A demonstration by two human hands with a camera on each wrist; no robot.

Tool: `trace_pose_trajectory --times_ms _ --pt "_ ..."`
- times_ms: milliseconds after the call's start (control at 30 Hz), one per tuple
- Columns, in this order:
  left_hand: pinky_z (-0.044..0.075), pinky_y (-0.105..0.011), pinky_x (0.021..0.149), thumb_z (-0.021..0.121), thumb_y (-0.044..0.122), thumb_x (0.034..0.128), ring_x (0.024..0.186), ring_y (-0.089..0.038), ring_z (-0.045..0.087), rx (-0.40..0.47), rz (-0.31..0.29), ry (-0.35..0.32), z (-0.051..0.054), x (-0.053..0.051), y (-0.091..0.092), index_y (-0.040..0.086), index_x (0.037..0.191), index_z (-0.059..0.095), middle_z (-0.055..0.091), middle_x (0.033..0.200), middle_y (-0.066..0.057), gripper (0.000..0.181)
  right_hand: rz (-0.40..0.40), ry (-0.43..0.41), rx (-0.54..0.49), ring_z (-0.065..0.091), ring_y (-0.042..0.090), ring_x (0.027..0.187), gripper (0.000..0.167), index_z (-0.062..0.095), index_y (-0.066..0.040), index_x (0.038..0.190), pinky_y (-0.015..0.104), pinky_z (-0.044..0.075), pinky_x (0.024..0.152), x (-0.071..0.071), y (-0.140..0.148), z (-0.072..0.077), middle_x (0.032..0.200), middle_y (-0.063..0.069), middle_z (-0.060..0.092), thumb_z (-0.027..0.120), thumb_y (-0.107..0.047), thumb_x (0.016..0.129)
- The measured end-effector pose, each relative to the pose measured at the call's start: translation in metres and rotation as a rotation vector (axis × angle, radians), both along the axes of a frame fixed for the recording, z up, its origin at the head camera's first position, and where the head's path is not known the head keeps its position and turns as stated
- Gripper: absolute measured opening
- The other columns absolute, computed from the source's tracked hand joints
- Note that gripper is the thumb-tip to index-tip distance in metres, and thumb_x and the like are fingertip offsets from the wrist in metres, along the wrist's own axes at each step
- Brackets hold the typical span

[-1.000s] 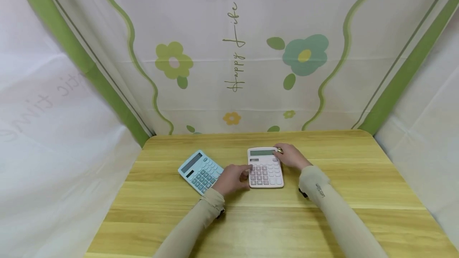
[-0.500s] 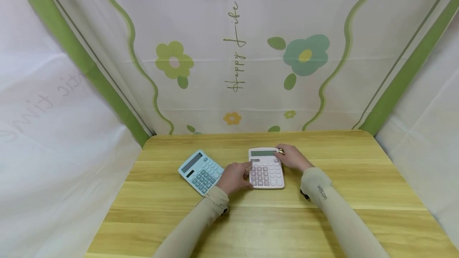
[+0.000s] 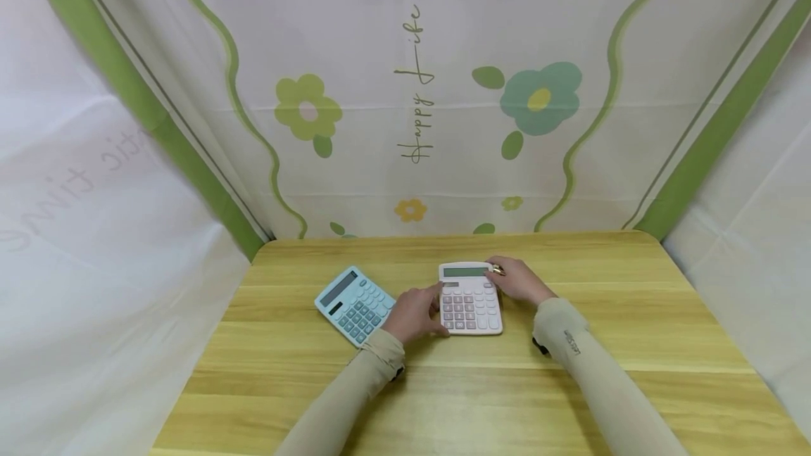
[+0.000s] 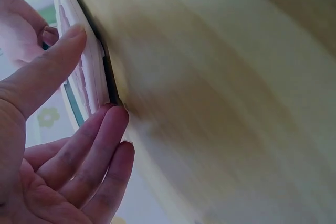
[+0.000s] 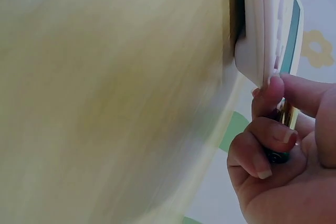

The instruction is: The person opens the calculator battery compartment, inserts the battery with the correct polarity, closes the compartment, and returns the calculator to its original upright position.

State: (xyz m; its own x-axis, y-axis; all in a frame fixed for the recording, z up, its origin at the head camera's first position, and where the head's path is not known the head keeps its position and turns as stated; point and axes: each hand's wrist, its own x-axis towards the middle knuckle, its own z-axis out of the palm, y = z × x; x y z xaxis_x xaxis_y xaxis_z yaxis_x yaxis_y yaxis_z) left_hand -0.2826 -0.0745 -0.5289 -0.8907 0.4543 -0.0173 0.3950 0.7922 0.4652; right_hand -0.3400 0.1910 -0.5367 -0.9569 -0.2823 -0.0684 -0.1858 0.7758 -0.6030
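Note:
A pale pink calculator (image 3: 469, 295) lies face up on the table, its side showing in the left wrist view (image 4: 95, 80) and right wrist view (image 5: 258, 30). My left hand (image 3: 412, 314) holds its left edge, thumb at the lower corner and fingers further up; that hand (image 4: 71, 169) shows extended, slightly bent fingers. My right hand (image 3: 518, 280) pinches the upper right corner between thumb and index finger. The other fingers of this hand (image 5: 278, 177) curl round a small gold and dark green object (image 5: 286, 114).
A light blue calculator (image 3: 351, 305) lies tilted on the wooden table (image 3: 481, 400), left of the pink one and partly behind my left hand. Behind the table hangs a white curtain (image 3: 361, 41) with flowers and lettering; more white cloth hangs at both sides.
The pink calculator has shifted very slightly right and toward me, with both hands. My left index finger has moved from above the keys to the upper left edge.

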Motion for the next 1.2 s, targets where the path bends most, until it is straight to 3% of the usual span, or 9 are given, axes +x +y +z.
trace_pose_trajectory --times_ms 167,233,333,533,767,900,1000,1200 --pt "0.049 -0.022 0.069 0.098 0.029 0.0701 0.073 -0.007 0.056 0.008 0.004 -0.024 0.0 0.0 0.0 0.013 0.128 0.064 0.069 0.088 0.004 0.069 -0.011 -0.051 -0.044 0.065 0.027 0.086 0.038 0.059 0.0 0.14 0.043 0.055 0.079 0.002 0.007 0.0 0.098 0.014 0.071 0.047 -0.021 0.11" --pt "0.048 -0.021 0.068 0.097 0.028 0.0716 0.072 -0.006 0.055 0.009 0.003 -0.038 -0.001 0.001 0.0 0.011 0.133 0.063 0.068 0.087 0.004 0.072 -0.017 -0.074 -0.07 0.057 0.021 0.069 0.035 0.061 -0.001 0.135 0.036 0.049 0.065 0.003 0.01 -0.002 0.082 0.008 0.065 0.044 -0.021 0.111" --pt "0.048 -0.02 0.067 0.096 0.027 0.0731 0.072 -0.006 0.055 0.023 -0.006 -0.062 -0.001 0.001 -0.002 0.008 0.142 0.059 0.067 0.087 0.003 0.08 -0.014 -0.086 -0.09 0.052 0.018 0.065 0.032 0.062 -0.003 0.128 0.032 0.045 0.061 0.006 0.011 -0.005 0.079 0.006 0.061 0.039 -0.019 0.112" --pt "0.048 -0.021 0.068 0.096 0.025 0.074 0.072 -0.007 0.054 0.054 -0.014 -0.095 0.001 0.001 -0.003 0.003 0.151 0.05 0.067 0.088 0.0 0.092 -0.013 -0.108 -0.094 0.051 0.018 0.067 0.031 0.059 -0.003 0.128 0.032 0.045 0.062 0.01 0.012 -0.003 0.082 0.007 0.06 0.036 -0.016 0.112" --pt "0.046 -0.022 0.068 0.095 0.026 0.075 0.07 -0.007 0.052 0.052 -0.005 -0.108 -0.001 0.001 -0.003 0.002 0.156 0.044 0.066 0.085 0.002 0.098 -0.004 -0.096 -0.055 0.053 0.02 0.064 0.034 0.054 -0.001 0.139 0.036 0.048 0.061 0.012 0.015 -0.002 0.081 0.009 0.061 0.038 -0.016 0.112" --pt "0.046 -0.022 0.068 0.095 0.026 0.075 0.071 -0.007 0.053 0.054 -0.008 -0.111 -0.001 0.001 -0.004 0.004 0.156 0.044 0.066 0.085 0.002 0.098 0.021 0.013 0.062 0.068 0.034 0.094 0.036 0.054 0.001 0.142 0.051 0.057 0.087 0.011 0.016 -0.006 0.108 0.019 0.071 0.048 -0.015 0.11" --pt "0.046 -0.022 0.068 0.095 0.027 0.0751 0.071 -0.007 0.053 0.056 -0.015 -0.107 -0.002 0.0 -0.004 0.005 0.155 0.045 0.065 0.084 0.003 0.097 0.035 0.098 0.135 0.065 0.042 0.113 0.033 0.06 0.003 0.136 0.058 0.052 0.102 0.01 0.016 -0.007 0.124 0.024 0.068 0.054 -0.011 0.107" --pt "0.046 -0.022 0.068 0.095 0.027 0.0754 0.071 -0.007 0.053 0.059 -0.015 -0.106 -0.003 0.0 -0.005 0.002 0.158 0.04 0.065 0.084 0.004 0.102 0.017 0.099 0.18 0.06 0.028 0.093 0.033 0.064 0.002 0.133 0.051 0.056 0.092 0.011 0.018 -0.006 0.111 0.017 0.058 0.062 -0.006 0.102"
